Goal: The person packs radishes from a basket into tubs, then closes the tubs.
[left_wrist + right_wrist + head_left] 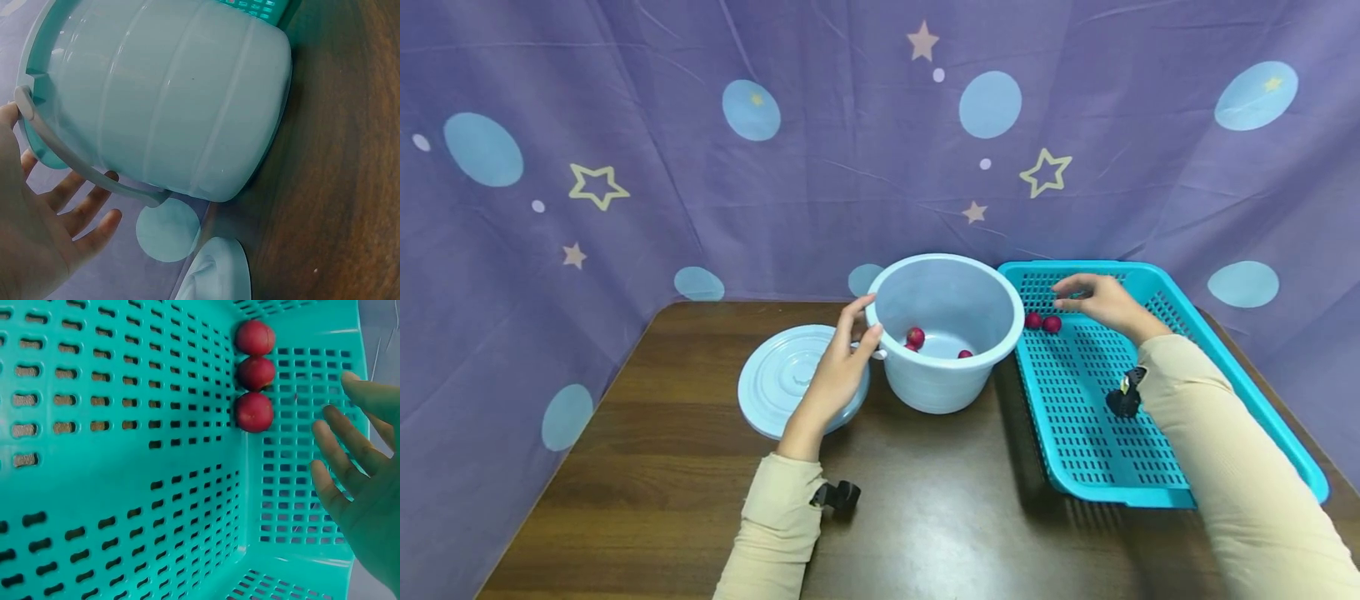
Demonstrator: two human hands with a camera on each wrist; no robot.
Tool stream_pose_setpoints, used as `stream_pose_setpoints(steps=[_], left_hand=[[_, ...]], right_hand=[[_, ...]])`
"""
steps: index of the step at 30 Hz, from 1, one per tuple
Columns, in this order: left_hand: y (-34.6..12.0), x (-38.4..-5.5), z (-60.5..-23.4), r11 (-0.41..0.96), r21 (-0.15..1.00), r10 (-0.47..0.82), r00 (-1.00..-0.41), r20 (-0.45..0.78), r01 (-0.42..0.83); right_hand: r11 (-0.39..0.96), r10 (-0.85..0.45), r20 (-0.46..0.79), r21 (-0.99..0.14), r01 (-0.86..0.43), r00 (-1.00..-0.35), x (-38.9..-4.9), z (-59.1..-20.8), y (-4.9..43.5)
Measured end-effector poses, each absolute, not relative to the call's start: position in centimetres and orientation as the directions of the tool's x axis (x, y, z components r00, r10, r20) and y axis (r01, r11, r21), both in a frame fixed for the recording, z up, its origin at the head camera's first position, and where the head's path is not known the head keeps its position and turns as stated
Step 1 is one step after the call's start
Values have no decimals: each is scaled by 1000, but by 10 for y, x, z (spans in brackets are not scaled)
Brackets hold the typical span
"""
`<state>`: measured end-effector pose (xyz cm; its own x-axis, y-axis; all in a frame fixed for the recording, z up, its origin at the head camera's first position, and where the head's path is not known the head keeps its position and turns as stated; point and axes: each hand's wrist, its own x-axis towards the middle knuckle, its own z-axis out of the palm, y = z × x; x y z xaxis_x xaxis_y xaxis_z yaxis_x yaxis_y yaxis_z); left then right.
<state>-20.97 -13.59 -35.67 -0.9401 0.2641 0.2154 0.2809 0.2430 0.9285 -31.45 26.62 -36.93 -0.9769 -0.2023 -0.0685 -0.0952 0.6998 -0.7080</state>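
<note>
In the head view my left hand (835, 371) touches the left rim of a pale blue bucket (936, 387). The left wrist view shows its fingers spread loosely beside the bucket's handle (81, 165), the thumb at the handle's joint. Several small, round, red fruit-like balls (915, 337) lie inside the bucket. My right hand (1103, 302) hovers over the back of a turquoise basket (1232, 392), its fingers loosely bent and holding nothing. In the right wrist view three red balls (255, 412) sit in a row against the basket wall, a little apart from the fingertips (320, 427).
A round pale blue lid (782, 375) lies on the brown wooden table (647, 483), left of the bucket and partly behind my left hand. The basket stands right beside the bucket. A purple curtain (850, 167) with stars and dots hangs behind the table.
</note>
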Motion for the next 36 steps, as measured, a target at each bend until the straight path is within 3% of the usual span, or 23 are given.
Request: stream_pose_setpoints(steps=[6, 13, 20, 36], left_hand=[[-137, -209, -357, 247, 929, 261, -942, 210, 276], [-137, -209, -358, 247, 928, 259, -942, 214, 278], [-135, -210, -359, 240, 928, 270, -938, 217, 284], [-136, -209, -359, 248, 923, 260, -938, 228, 293]], right_hand=[[731, -208, -141, -680, -58, -968, -319, -376, 268], [818, -243, -163, -565, -111, -956, -322, -387, 267], [822, -260, -198, -559, -109, -945, -321, -394, 266], [835, -255, -127, -529, -152, -959, -330, -407, 262]])
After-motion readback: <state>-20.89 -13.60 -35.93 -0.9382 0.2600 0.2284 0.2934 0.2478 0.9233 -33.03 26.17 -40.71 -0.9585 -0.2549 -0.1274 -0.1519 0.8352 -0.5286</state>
